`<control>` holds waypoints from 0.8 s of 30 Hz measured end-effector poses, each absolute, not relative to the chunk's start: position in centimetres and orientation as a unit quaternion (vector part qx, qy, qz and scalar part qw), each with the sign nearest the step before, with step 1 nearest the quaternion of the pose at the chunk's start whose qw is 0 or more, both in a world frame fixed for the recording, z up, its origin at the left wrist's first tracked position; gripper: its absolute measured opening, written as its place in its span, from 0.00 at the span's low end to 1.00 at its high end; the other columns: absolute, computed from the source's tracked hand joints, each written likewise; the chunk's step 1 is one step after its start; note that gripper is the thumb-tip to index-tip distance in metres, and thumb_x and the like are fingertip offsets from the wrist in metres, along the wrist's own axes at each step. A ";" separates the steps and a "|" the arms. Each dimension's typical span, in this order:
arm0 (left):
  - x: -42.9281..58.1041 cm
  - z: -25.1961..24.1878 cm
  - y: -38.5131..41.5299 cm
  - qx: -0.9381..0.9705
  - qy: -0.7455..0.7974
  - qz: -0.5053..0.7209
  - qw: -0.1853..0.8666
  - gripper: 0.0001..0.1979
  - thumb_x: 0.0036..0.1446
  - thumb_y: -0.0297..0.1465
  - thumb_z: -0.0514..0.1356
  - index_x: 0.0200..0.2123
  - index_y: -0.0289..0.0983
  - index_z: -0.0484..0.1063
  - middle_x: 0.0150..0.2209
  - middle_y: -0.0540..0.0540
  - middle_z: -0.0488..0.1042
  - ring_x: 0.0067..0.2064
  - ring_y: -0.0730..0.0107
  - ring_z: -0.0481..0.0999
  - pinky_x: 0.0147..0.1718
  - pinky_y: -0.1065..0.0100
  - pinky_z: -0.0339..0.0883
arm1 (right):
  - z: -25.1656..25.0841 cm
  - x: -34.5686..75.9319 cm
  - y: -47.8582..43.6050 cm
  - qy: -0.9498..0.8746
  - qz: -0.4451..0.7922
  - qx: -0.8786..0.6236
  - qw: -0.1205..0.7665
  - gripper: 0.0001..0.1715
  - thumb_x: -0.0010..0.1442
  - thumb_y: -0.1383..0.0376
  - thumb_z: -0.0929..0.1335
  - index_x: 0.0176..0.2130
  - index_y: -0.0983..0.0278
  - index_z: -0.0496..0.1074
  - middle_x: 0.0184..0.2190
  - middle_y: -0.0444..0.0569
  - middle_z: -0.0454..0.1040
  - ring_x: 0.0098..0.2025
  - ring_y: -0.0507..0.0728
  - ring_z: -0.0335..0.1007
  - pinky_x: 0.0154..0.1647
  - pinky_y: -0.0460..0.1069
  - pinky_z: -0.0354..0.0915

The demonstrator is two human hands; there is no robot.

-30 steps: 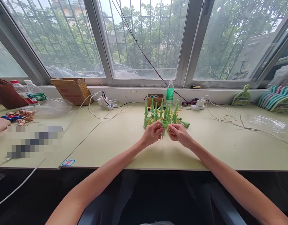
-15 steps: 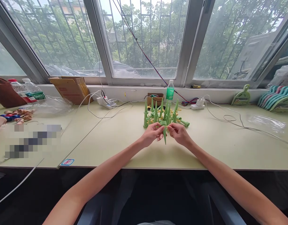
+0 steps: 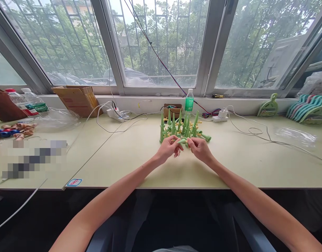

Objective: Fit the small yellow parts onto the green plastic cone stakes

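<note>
Over the table, both my hands meet at a small green spike (image 3: 182, 141), cone-shaped like a plant watering spike. My left hand (image 3: 169, 148) pinches its body between thumb and forefinger, the other fingers loosely curled. At the spike's right end, my right hand (image 3: 199, 148) has thumb and fingertips closed on a small yellow part (image 3: 187, 140), mostly covered by the fingers. Just beyond my hands stands a cluster of similar green spikes (image 3: 173, 127) with yellow side fittings. Most point upward; one green spike (image 3: 205, 137) lies on its side at the right.
Behind the cluster are a small brown box (image 3: 169, 110) and a green-liquid bottle (image 3: 189, 100). White cables (image 3: 255, 132) cross the table (image 3: 255, 168) on both sides. A cardboard box (image 3: 77, 100) stands left; dustpan-like green and pink items (image 3: 308, 110) stand far right.
The spike has turned from pointing down toward me to lying roughly sideways between my hands. Both hands stay nearly in place, still closed on it. The view has shifted slightly.
</note>
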State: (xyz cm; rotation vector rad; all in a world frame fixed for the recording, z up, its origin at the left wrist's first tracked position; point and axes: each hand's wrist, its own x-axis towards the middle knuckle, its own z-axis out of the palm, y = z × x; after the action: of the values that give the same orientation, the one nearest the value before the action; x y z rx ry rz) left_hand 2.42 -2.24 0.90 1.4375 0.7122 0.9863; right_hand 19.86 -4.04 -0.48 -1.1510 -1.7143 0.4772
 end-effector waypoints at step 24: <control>2.2 -1.0 -2.0 0.797 0.276 0.493 0.213 0.08 0.59 0.33 0.61 0.36 0.34 0.77 0.34 0.44 0.79 0.29 0.72 0.76 0.26 0.73 0.70 | -0.5 19.5 -4.6 -0.746 0.130 -0.463 0.461 0.29 0.65 0.53 0.59 0.18 0.64 0.57 0.15 0.41 0.55 0.19 0.48 0.48 0.23 0.47 0.47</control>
State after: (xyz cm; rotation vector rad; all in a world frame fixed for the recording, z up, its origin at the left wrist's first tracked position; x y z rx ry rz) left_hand 2.17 -2.02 -0.97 2.2112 0.7662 1.3694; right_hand 19.55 -4.65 -0.52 -1.1383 -1.8352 0.3194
